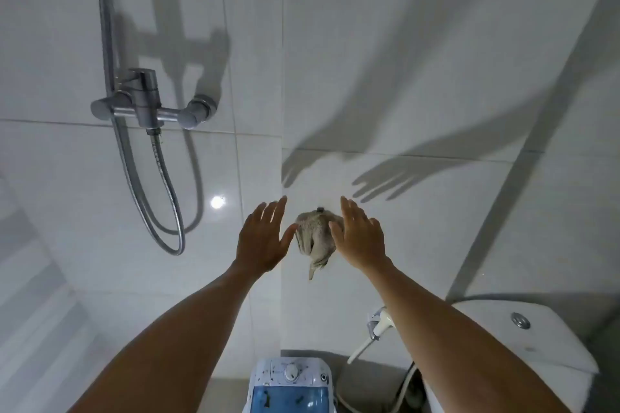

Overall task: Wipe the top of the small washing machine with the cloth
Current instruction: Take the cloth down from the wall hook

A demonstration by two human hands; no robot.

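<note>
1. Reached up with both forearms, left hand (pixel 260 240) and right hand (pixel 360 235) spread flat, fingers straight, gripping nothing.
2. Hung between them on a wall hook (pixel 320 209): grey cloth (pixel 315 241), right thumb at its edge.
3. Stood low below: small washing machine (pixel 290 386), blue-lidded.
4. Flanked by shower mixer (pixel 151 104) left, toilet tank (pixel 523 332) right.

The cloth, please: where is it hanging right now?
The cloth hangs from a small hook on the tiled wall, centre of the head view, between the open left hand and right hand, above the washing machine.
</note>
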